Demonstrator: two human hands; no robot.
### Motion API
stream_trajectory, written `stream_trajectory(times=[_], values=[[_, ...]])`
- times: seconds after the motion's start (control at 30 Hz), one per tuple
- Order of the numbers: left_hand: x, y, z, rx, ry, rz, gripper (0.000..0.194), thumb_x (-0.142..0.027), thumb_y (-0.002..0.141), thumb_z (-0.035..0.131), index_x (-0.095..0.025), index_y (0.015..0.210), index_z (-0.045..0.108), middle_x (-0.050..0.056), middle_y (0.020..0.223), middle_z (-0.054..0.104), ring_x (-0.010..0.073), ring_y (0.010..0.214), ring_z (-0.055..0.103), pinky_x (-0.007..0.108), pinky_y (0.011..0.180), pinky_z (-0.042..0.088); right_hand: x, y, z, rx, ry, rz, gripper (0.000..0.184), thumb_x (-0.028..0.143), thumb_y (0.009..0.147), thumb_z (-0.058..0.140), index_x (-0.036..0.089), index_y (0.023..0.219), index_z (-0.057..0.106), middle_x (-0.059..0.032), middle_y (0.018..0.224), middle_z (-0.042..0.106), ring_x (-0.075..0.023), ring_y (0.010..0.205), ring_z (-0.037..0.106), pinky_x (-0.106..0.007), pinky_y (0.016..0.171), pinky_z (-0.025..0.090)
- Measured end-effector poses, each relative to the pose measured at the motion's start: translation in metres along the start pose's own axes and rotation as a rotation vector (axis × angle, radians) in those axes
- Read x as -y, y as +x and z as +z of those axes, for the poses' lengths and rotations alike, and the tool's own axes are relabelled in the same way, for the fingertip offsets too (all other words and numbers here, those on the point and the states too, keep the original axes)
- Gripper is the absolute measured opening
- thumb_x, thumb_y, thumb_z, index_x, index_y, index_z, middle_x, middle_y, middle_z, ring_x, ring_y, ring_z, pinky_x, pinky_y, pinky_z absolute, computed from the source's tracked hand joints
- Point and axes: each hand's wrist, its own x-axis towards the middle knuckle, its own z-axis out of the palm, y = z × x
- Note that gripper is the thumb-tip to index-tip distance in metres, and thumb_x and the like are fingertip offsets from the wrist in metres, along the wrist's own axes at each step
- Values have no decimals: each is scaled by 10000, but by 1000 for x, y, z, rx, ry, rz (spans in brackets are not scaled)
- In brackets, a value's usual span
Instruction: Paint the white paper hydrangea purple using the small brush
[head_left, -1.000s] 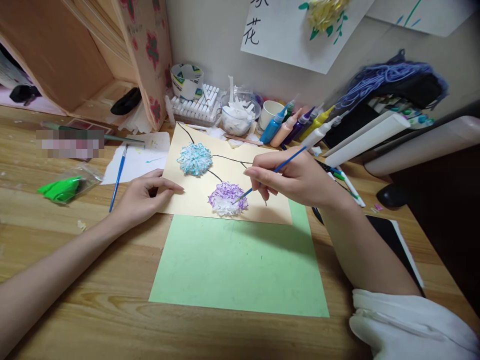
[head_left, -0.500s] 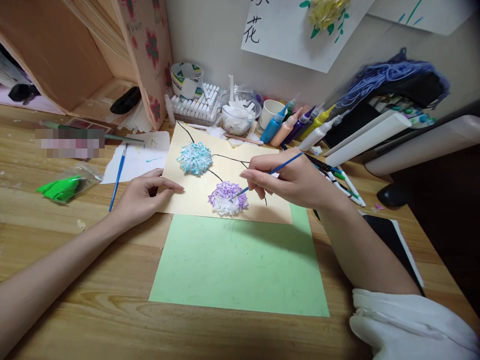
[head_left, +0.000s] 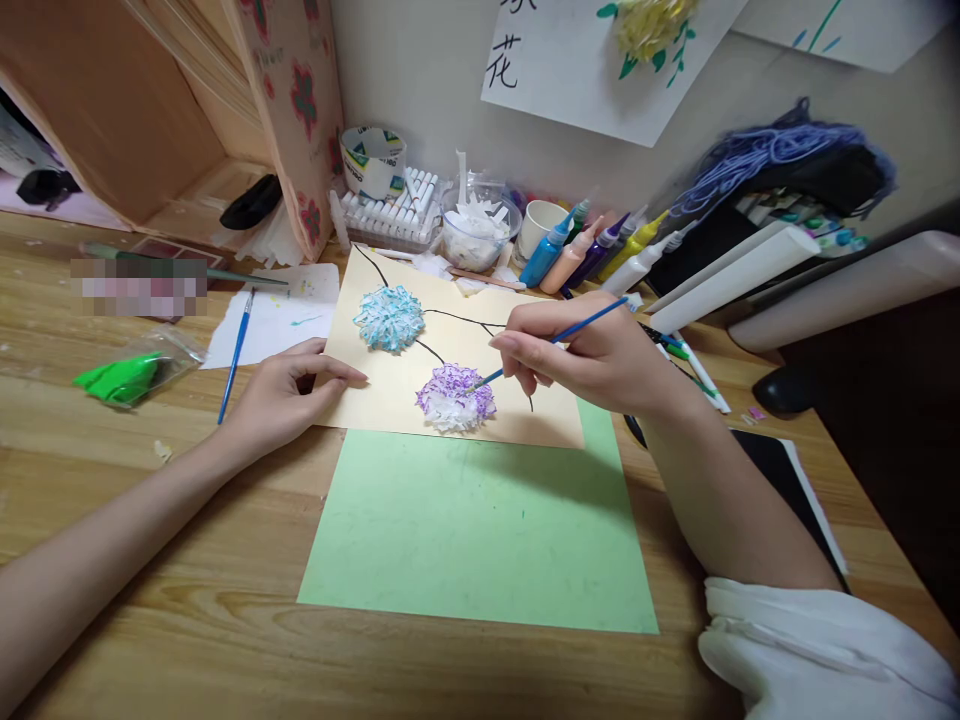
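Note:
A slim blue paintbrush is pinched in my right hand, its tip on the purple-and-white paper flower. The flower's lower part is white, the rest purple-edged. It sits on a cream sheet with thin black drawn lines, partly hidden behind my right hand. Up and to the left on the same sheet is a blue-and-white paper flower. My left hand rests on the sheet's left edge, thumb and forefinger apart, gripping nothing. Beneath the cream sheet's lower part lies a green sheet.
Another blue paintbrush lies against a paint-marked white paper at left, near a bag with a green item. Behind are a tub of white paper strips, a paper cup and paint bottles. White rolls stand right.
My right hand has shifted slightly right with the paintbrush, whose tip stays on the purple-and-white flower. My left hand and the sheets have hardly moved.

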Motion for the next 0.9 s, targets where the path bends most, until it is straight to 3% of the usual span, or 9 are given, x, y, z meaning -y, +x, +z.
stream_trajectory(times=[0.17,0.73,0.9], values=[[0,0,0,1,3,-1,270,-314,809,541,-203,882,776,23,808,549,157,708,512,261,621,371,0,0,1,55,12,-3,422,455,933,505,165,637,581,29,516,585,-65,495,474,-210,519,352],[-3,1,0,1,9,5,281,-321,803,537,-200,874,780,20,788,540,155,696,523,262,618,378,-2,1,1,9,32,3,411,436,940,502,168,640,586,28,510,579,-74,534,498,-229,569,373],[-4,0,-1,-17,31,-3,264,-313,810,543,-212,862,781,-2,724,487,134,616,456,262,586,356,-3,-1,-3,0,0,17,426,473,930,501,181,631,580,27,515,572,-79,521,497,-240,548,372]])
